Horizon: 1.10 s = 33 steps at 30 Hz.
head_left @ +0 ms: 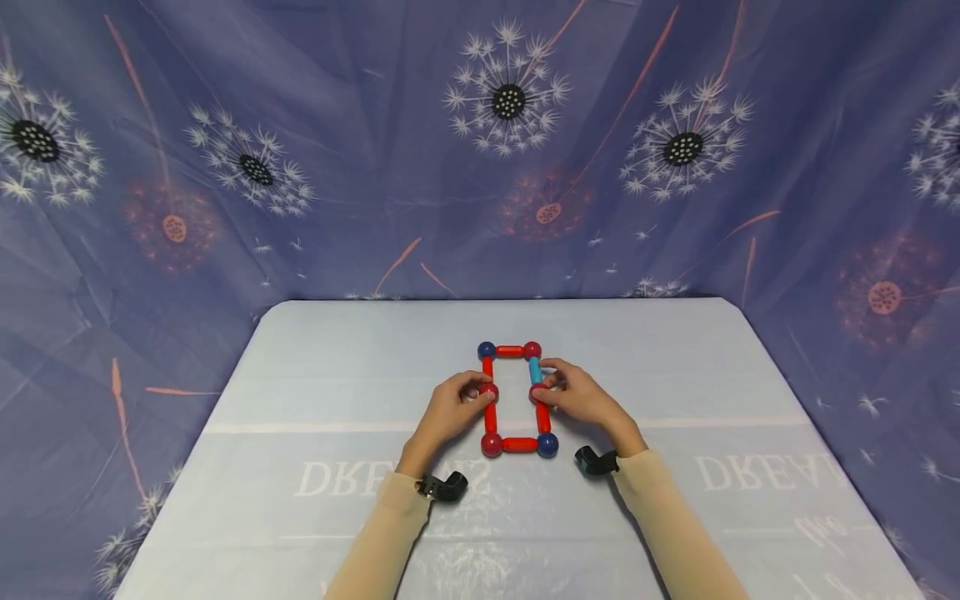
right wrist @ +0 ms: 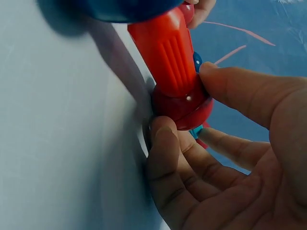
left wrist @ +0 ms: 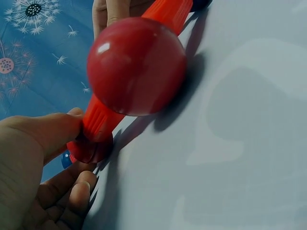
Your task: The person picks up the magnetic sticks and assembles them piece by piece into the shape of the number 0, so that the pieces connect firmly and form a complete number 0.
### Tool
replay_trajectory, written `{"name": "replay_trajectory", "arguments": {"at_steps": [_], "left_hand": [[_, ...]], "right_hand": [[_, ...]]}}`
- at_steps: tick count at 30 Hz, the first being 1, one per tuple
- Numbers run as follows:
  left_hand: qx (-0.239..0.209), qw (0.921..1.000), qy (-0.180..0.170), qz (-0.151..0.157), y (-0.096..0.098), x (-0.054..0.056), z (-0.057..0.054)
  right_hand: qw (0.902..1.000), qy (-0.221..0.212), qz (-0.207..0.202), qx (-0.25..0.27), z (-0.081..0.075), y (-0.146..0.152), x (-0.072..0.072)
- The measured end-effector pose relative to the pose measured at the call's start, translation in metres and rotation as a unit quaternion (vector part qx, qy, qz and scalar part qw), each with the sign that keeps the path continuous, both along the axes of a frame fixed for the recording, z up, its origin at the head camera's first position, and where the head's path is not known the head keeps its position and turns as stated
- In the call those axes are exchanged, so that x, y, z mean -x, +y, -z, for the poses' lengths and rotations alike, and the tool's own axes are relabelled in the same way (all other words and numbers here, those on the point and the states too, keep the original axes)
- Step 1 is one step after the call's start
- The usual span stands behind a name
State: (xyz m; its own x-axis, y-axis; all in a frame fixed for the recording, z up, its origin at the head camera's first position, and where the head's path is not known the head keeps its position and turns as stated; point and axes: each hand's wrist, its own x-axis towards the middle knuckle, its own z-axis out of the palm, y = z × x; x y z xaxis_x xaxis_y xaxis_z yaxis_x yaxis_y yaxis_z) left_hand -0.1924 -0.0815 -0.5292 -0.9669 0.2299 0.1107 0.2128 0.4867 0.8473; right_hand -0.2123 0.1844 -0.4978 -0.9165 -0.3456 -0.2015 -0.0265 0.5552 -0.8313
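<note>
A rectangular frame of toy magnetic rods and balls lies between both hands on the table. My left hand (head_left: 450, 410) pinches the red ball (head_left: 489, 392) midway along its left side, thumb nearer me. At the opposite side, my right hand (head_left: 585, 398) holds another red ball (head_left: 537, 393) between thumb and fingers. Beyond that ball is a light blue rod (head_left: 536, 372); a red rod (right wrist: 165, 55) joins it to the near blue ball (head_left: 547, 445). The near-left corner has a red ball (left wrist: 136, 67). Far corners carry a blue ball (head_left: 487, 350) and a red ball (head_left: 532, 350).
A pale cloth with printed letters covers the table (head_left: 337, 358). Behind it hangs a purple-blue curtain (head_left: 390, 167) with dandelion prints. Black wrist-worn devices (head_left: 446, 487) extend from both wrists, close to the tabletop.
</note>
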Motion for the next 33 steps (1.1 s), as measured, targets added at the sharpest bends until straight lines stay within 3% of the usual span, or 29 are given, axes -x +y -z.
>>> {"name": "replay_trajectory", "arguments": {"at_steps": [8, 18, 33], "left_hand": [[0.016, 0.9998, 0.010, 0.007, -0.001, 0.002, -0.005], [0.066, 0.9954, 0.037, 0.058, -0.010, -0.009, -0.020], [0.123, 0.9886, 0.061, 0.061, -0.004, 0.004, -0.022]], "right_hand": [[0.9999, 0.000, 0.012, -0.008, -0.001, 0.003, -0.005], [0.9969, 0.062, -0.009, -0.047, 0.001, 0.012, -0.032], [0.9923, 0.110, 0.012, -0.055, 0.005, 0.006, -0.020]]}}
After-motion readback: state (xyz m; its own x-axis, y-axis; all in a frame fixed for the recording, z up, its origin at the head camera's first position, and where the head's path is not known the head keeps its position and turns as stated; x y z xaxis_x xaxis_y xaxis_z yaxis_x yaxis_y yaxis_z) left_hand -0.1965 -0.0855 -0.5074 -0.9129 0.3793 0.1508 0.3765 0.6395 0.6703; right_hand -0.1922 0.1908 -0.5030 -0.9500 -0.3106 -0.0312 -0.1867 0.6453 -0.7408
